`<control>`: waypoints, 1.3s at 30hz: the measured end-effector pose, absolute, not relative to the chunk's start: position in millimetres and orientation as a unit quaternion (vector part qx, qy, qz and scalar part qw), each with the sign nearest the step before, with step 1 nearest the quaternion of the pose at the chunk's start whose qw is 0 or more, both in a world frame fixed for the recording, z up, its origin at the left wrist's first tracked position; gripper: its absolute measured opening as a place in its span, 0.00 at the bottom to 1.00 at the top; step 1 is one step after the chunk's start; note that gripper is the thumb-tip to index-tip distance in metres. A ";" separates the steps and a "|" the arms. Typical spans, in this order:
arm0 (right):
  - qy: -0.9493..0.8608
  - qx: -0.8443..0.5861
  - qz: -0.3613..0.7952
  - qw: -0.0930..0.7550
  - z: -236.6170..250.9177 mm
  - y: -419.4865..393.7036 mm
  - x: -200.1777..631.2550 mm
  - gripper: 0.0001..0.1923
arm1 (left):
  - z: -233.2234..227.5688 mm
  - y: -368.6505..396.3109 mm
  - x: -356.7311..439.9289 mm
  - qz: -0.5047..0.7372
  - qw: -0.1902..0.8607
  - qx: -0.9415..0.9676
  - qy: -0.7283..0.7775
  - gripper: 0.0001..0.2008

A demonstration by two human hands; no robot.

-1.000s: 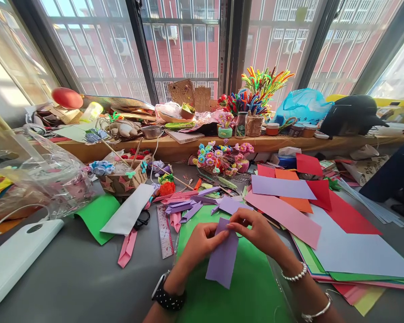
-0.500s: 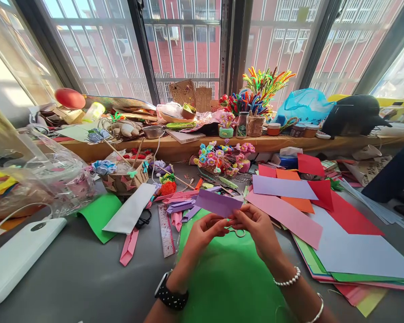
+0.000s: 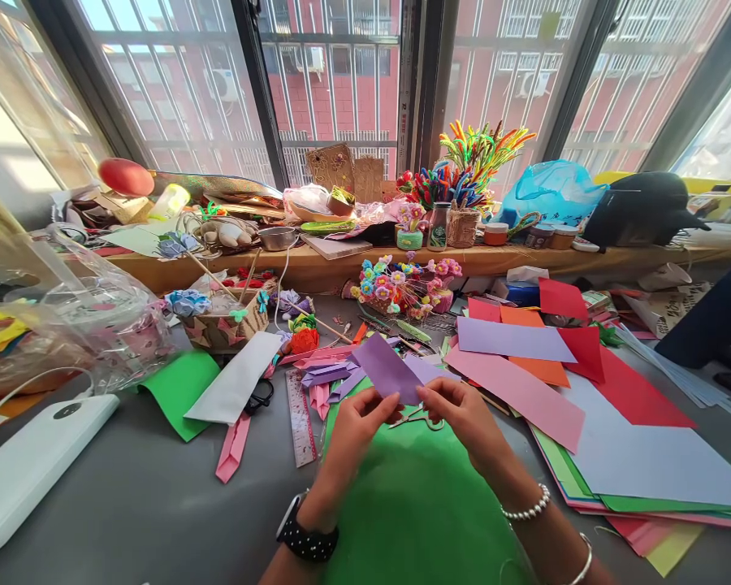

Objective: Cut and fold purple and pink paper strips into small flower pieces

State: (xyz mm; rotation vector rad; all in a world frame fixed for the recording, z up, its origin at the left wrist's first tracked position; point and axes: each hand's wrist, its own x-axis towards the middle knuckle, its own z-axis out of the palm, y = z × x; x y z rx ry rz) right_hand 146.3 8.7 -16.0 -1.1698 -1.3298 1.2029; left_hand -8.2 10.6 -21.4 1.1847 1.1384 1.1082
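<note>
Between my hands is a piece of purple paper, raised above the green sheet. My left hand pinches its lower edge between thumb and fingers. The thumb and fingers of my right hand grip its lower right corner. Under the paper, a pair of scissors lies on the green sheet, partly covered by my right fingers. Folded purple strips lie just beyond my left hand, and a pink-marked ruler is to its left.
Coloured paper sheets are stacked at the right. At the left are a white power bank, a white paper piece and a folded pink strip. Crochet flowers stand at the back, below a crowded ledge.
The purple paper has turned so that its left end points further up and its face shows more. My right hand has shifted slightly right, and more of the scissors shows.
</note>
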 end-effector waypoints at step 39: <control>-0.614 -0.465 0.455 0.447 -14.0 7.8 145.6 0.13 | -18.5 8.4 -4.8 0.404 0.536 0.549 0.498 0.13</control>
